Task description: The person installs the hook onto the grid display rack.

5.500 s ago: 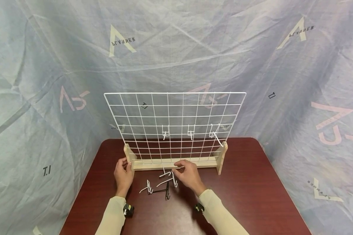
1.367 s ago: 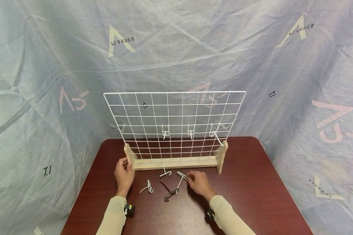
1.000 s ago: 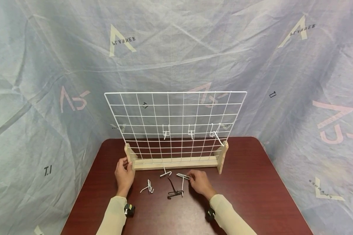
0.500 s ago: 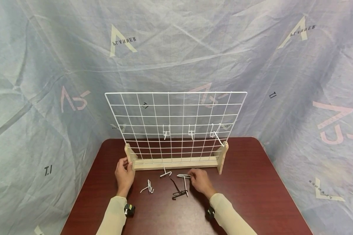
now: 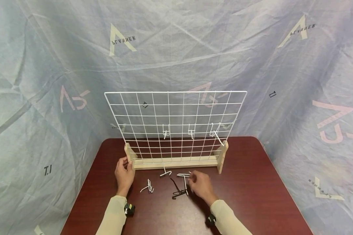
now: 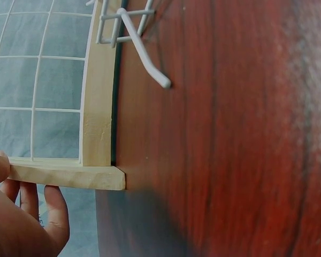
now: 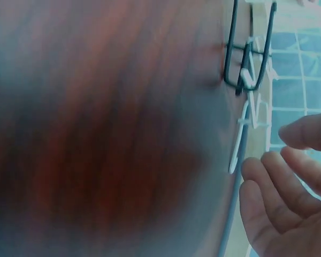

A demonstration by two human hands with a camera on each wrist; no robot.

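My left hand (image 5: 124,176) grips the left end piece (image 6: 69,176) of the wooden stand, thumb on one face and fingers on the other. That stand bears a white wire grid panel (image 5: 176,92). Beside a white wire hook (image 5: 185,183) on the table is my right hand (image 5: 202,186); in the right wrist view its loosely bent fingers (image 7: 278,187) hold nothing and stand apart from the hooks. The white hook's arm crosses a black wire hook (image 5: 179,194). Two more white hooks lie nearby, one near the stand's front (image 5: 165,173), another farther left (image 5: 148,186).
Three white hooks hang on the grid: a left one (image 5: 166,133), a middle one (image 5: 191,132) and a longer right one (image 5: 218,137). The stand's right end piece (image 5: 222,156) rests on the dark red table (image 5: 247,195). Grey printed cloth (image 5: 176,49) surrounds the table.
My right hand has turned the white hook and shifted it right, the black hook moving along. Since half a second ago its fingers have let go of the white hook. My left hand stays put.
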